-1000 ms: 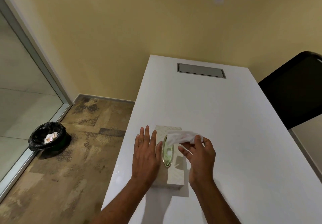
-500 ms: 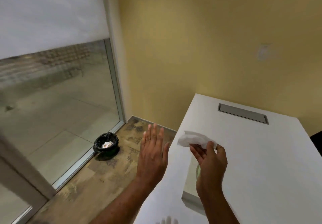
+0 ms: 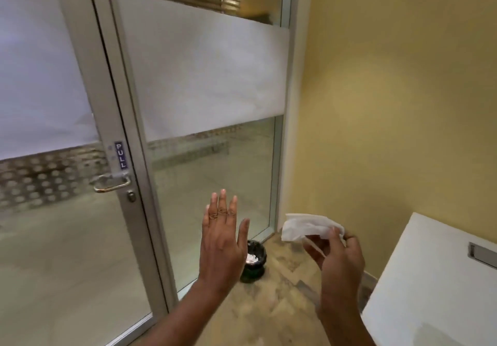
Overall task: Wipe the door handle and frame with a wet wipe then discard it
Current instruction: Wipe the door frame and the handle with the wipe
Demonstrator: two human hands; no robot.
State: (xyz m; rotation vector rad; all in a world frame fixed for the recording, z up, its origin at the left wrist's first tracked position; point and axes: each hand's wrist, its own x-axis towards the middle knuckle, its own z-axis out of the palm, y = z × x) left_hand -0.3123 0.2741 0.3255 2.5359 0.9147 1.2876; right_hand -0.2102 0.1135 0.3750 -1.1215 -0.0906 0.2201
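A white wet wipe [image 3: 306,227] is pinched in my right hand [image 3: 337,255], held up at chest height right of centre. My left hand [image 3: 222,240] is raised flat, fingers spread, holding nothing. The glass door stands to the left, with a metal lever handle [image 3: 110,183] under a blue PULL sticker [image 3: 120,155] on its grey aluminium frame [image 3: 107,90]. Both hands are well right of and below the handle. A small black-lined bin [image 3: 255,263] with white waste inside sits on the floor, partly behind my left hand.
A fixed glass panel [image 3: 215,178] with a frosted band fills the space between the door and the yellow wall [image 3: 390,103]. The corner of a white table [image 3: 430,278] juts in at lower right. Mottled brown floor lies between.
The view has swung left from the table and tissue box to the glass door. My right hand has carried the wipe away from the box, and my left hand has lifted off it.
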